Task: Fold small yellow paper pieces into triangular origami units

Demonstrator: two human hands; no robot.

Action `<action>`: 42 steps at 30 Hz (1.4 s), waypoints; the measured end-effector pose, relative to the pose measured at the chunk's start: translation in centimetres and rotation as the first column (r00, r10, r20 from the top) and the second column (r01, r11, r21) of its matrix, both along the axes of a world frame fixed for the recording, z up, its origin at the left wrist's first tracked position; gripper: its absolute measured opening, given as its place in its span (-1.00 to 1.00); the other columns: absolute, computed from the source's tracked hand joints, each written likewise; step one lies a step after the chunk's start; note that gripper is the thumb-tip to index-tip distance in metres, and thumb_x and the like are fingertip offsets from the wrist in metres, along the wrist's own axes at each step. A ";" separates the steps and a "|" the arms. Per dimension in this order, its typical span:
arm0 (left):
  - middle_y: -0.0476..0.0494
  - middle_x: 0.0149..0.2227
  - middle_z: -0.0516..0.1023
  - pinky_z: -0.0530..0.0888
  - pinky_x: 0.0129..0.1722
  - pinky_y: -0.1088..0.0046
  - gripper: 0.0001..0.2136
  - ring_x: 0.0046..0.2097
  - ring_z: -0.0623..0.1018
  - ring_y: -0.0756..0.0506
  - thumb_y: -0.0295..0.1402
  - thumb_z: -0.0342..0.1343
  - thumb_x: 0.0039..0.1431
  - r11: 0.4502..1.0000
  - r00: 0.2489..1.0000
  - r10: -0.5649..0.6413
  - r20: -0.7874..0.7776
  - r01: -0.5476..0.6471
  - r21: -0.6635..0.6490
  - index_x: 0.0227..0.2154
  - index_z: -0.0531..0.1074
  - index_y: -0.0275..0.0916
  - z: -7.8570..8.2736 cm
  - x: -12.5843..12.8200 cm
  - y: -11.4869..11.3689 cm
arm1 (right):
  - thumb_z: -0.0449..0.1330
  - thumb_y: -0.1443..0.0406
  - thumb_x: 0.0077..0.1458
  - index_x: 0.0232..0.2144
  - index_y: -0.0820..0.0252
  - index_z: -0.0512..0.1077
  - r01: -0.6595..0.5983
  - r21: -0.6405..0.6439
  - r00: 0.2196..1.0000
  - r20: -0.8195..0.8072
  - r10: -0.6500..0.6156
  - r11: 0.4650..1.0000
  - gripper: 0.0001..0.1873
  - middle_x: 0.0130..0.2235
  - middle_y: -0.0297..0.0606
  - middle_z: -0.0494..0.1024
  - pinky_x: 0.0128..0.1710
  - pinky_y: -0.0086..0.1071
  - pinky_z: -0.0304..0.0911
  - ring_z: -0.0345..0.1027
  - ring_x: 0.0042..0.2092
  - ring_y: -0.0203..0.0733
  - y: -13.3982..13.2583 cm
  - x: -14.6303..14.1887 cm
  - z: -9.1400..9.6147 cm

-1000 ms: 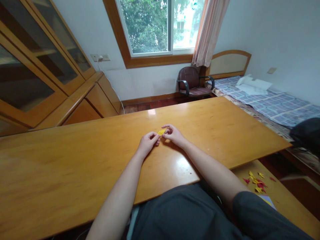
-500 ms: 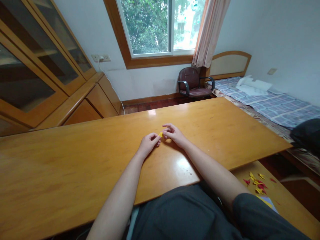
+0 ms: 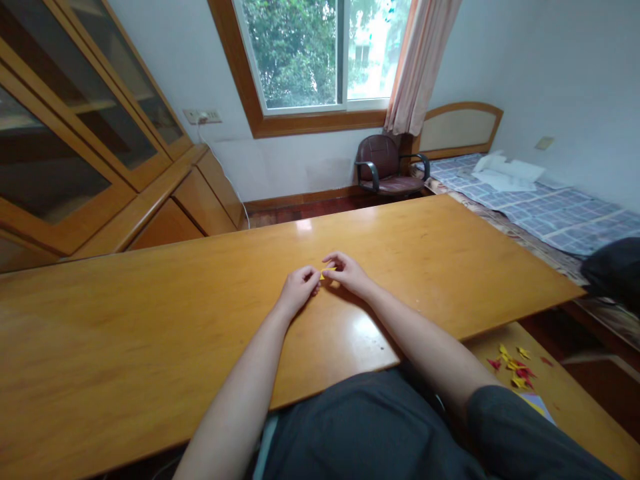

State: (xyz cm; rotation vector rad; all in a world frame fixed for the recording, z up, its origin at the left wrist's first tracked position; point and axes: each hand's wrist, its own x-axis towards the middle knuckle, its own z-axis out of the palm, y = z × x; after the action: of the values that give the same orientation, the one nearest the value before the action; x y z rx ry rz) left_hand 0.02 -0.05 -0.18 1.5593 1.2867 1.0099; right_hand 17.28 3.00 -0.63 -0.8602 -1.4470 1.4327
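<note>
A small piece of folded yellow paper (image 3: 323, 275) is held between my two hands, just above the middle of the wooden table (image 3: 150, 320). My left hand (image 3: 299, 288) pinches its left side between thumb and fingers. From the other side, my right hand (image 3: 346, 272) grips it between thumb and index finger, with the upper fingers curved over. Much of the paper is covered by my fingertips, so its exact shape cannot be made out.
On a lower wooden surface (image 3: 565, 393) to the right lie several small red and yellow folded paper pieces (image 3: 520, 381) and a stack of paper sheets (image 3: 543, 405). A brown armchair (image 3: 379, 160) stands beyond the table, beside a bed (image 3: 555, 207). Glass-door cabinets (image 3: 115, 173) stand at left.
The fingers of my right hand have shifted slightly, and a yellow point of the paper now shows beside the right thumb. Both forearms have stayed nearly in place.
</note>
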 end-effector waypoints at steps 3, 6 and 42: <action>0.00 -0.54 0.46 0.41 -0.47 0.51 -0.74 -0.52 0.44 0.01 -0.14 0.08 0.12 0.999 0.998 -0.016 0.064 0.019 -0.039 -0.48 0.38 -0.24 -0.1 0.1 0.0 | 0.32 0.28 -0.13 -0.23 0.18 0.35 0.012 -0.024 1.000 -0.028 -0.013 1.000 -0.64 -0.45 -0.44 0.47 -0.40 -0.45 0.19 0.32 -0.45 -0.36 0.0 0.2 0.2; -0.02 -0.51 0.46 0.44 -0.45 0.49 -0.74 -0.50 0.46 0.00 -0.12 0.07 0.13 0.998 0.995 -0.031 0.097 0.036 -0.055 -0.45 0.38 -0.25 -0.2 0.1 0.0 | 0.32 0.28 -0.13 -0.22 0.17 0.34 0.022 -0.034 0.999 -0.038 -0.023 0.999 -0.63 -0.46 -0.46 0.46 -0.39 -0.44 0.18 0.31 -0.46 -0.36 0.1 0.3 0.3; -0.03 -0.51 0.47 0.45 -0.49 0.51 -0.69 -0.51 0.46 0.03 -0.09 0.16 0.07 0.996 0.985 0.053 0.166 -0.039 -0.084 -0.45 0.41 -0.28 -0.4 -0.2 0.2 | 0.36 0.21 -0.12 -0.12 0.15 0.34 0.013 -0.032 0.992 -0.127 -0.017 0.999 -0.52 -0.46 -0.47 0.41 -0.33 -0.39 0.23 0.31 -0.41 -0.33 0.4 0.3 -0.1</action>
State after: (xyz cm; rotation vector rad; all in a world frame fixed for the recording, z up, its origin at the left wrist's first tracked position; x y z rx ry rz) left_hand -0.22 0.18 -0.56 1.3583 1.2350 1.0813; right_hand 17.53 3.37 -0.75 -0.7819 -1.3235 1.4752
